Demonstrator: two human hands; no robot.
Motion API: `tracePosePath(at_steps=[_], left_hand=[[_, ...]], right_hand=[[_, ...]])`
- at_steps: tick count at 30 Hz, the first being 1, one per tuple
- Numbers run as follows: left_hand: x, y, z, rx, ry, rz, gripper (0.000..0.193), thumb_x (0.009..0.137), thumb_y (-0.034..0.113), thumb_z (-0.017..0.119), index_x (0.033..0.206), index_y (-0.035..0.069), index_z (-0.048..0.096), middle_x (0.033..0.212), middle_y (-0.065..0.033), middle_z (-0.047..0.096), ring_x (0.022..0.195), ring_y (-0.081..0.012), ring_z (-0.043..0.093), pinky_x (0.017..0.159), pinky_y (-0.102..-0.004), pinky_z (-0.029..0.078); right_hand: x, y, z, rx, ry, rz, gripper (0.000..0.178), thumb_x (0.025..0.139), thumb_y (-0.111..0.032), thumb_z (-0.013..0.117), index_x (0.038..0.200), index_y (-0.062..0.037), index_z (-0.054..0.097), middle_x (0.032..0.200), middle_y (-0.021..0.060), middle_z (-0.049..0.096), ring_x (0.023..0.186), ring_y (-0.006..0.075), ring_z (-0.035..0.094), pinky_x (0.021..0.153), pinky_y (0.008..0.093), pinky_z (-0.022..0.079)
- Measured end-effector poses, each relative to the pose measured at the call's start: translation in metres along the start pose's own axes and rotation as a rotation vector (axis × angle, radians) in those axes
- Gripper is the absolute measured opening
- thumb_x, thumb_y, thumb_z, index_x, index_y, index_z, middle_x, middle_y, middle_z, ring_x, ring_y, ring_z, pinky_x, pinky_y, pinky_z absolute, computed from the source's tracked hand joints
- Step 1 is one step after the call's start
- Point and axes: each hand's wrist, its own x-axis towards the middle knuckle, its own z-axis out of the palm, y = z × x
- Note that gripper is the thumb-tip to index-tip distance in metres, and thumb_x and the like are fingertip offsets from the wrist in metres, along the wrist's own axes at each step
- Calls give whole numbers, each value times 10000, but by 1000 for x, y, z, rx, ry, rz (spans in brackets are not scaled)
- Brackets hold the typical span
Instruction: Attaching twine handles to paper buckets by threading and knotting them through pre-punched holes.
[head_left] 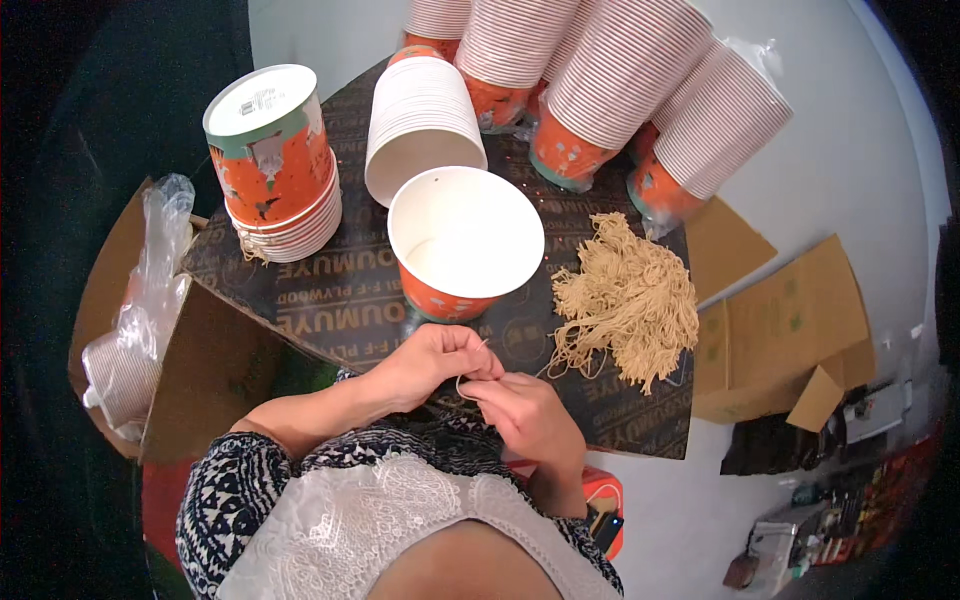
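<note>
Both hands nearly closed, meeting at the near edge of the worktop [640, 425]. Left hand [436, 362]: thumb and index pinched on thin cord [460, 388], other fingers curled. Right hand [528, 412]: fingers bent in, thumb toward left fingertips, gripping same cord; exact finger contact partly hidden. Small cord loop hangs between the hands. Cord also shows just right of the right hand, near the tan cord pile [628, 300] on the worktop's right side. Open tub [465, 235], white inside, orange outside, upright just beyond the hands, neither hand on it. Behind it, tilted stack [420, 115], mouth toward the tub. Upside-down stack [268, 165] at left. Taller stacks [620, 75] at back.
</note>
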Motion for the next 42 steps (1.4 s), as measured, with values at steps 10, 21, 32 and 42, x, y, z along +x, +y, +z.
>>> tracePosePath(at_steps=[10,21,32,42], left_hand=[[-3,8,11,84,-162,58,322,986,164,610,1246,-22,573,1067,-72,667,970,-125,636,886,-272,499],[-5,4,7,185,72,265,202,972,113,609,1072,-25,719,1080,-77,674,1013,-141,607,888,-284,486],[-9,10,10,441,8,478,276,972,116,590,1200,-5,687,1417,-183,515,1319,-261,455,1079,-411,365],[-11,14,4,238,68,540,190,955,72,617,1093,2,727,1126,-97,656,1005,-143,593,852,-281,489]], right_hand=[[-6,-5,-11,223,139,214,255,886,-4,545,1118,-28,650,790,135,664,706,307,664,657,375,527],[3,-1,-7,116,177,131,142,880,-53,621,1007,-4,660,991,147,680,930,319,636,833,365,499],[16,-24,24,829,503,498,147,970,-54,529,1052,-9,642,972,94,663,893,109,622,788,262,487],[-5,-4,14,283,169,379,102,895,-60,609,924,-21,699,780,111,670,675,242,628,627,338,483]])
